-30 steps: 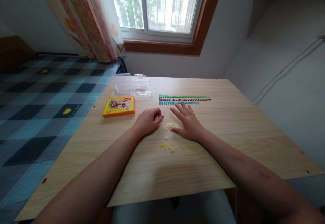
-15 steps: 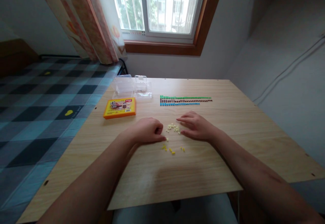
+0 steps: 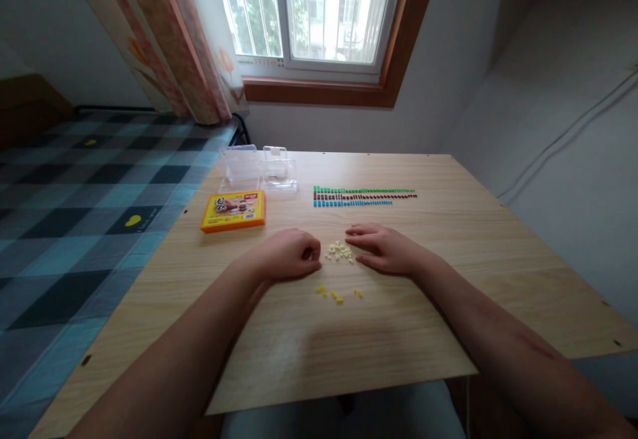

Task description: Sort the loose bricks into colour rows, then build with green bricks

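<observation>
A small heap of cream-coloured building-block pieces [image 3: 339, 251] lies on the table between my two hands. Curled into a loose fist, my left hand [image 3: 292, 254] rests on the tabletop just left of the heap; I see nothing in its fingers. On the other side my right hand [image 3: 381, 248] lies low with fingers apart, their tips close to the heap's right edge, holding nothing. Several yellow pieces [image 3: 336, 296] are scattered nearer to me. Beyond the hands, small blocks stand in a green row [image 3: 363, 190], a brown row [image 3: 363, 197] and a blue row [image 3: 351, 204].
An orange-and-yellow box [image 3: 233, 212] lies on the wooden table [image 3: 319, 372], left of the rows. Behind it stand open clear plastic cases [image 3: 259, 172]. A bed with a checked cover [image 3: 100, 206] adjoins the left side, and a window [image 3: 323, 14] faces me.
The lone cream piece by my left thumb is no longer apart from the heap, which looks more compact. My left thumb has drawn back toward the curled fingers. My right hand has barely shifted.
</observation>
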Tool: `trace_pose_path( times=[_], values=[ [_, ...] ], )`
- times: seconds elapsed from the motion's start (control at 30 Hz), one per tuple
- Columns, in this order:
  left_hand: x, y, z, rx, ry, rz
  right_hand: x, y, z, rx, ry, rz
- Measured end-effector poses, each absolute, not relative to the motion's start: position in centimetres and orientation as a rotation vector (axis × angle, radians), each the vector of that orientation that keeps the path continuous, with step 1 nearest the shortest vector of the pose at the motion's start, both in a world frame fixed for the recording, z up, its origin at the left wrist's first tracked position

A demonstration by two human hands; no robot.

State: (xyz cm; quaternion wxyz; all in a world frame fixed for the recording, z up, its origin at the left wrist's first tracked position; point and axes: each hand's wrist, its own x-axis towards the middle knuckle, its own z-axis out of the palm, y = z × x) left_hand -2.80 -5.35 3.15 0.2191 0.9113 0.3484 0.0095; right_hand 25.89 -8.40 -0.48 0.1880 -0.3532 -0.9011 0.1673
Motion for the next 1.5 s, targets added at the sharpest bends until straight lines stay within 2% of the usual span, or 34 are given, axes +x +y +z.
trace_pose_path(
  times=[0.2, 0.57, 0.87, 1.23, 1.5],
  values=[
    [-3.6, -5.4, 4.3, 2.353, 1.011, -0.181, 24.6, -8.6, -1.2, -1.09, -2.659, 0.388],
    [-1.8, -7.5, 4.2, 2.542, 0.908, -0.221, 23.5, -8.8, -1.9, -1.118, -2.699, 0.367],
    [-2.7, -5.5, 2.6, 2.562, 1.03, 0.284, 23.7, -8.7, -1.9, -1.161, -2.721, 0.345],
    [-2.8, -5.0, 1.8, 2.56, 0.967, 0.354, 23.4, -8.8, -2.0, -1.132, -2.625, 0.456],
    [-3.4, -3.6, 1.4, 2.501, 1.213, 0.424, 23.1, -7.9, -2.3, -1.048, -2.315, 0.452]
  ],
)
